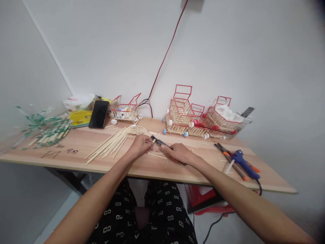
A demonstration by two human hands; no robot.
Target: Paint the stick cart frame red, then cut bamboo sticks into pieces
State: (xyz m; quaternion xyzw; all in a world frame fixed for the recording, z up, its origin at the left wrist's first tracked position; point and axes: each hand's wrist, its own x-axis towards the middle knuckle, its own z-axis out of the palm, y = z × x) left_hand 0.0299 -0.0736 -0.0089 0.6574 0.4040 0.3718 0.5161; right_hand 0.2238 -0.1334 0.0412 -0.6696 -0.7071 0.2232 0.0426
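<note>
My left hand [141,145] pinches a short, pale bamboo stick [156,138] between thumb and fingers. Wrapped around a black plier-like cutter [160,141] is my right hand [179,152]. The cutter's head meets the stick just right of my left fingertips; whether its jaws are closed is too small to tell. A fan of loose bamboo sticks [109,145] lies left of my left hand. Below the cutter, a couple of cut sticks [157,155] rest on the wooden table [149,171].
Small stick-built carts [180,110] with red handles line the wall, another cart [125,112] further left. A phone [99,114] leans beside a yellow packet [80,118]. Wrapped stick bundles [54,132] lie left; a blue glue gun [245,164] and orange-handled pliers [237,167] lie right.
</note>
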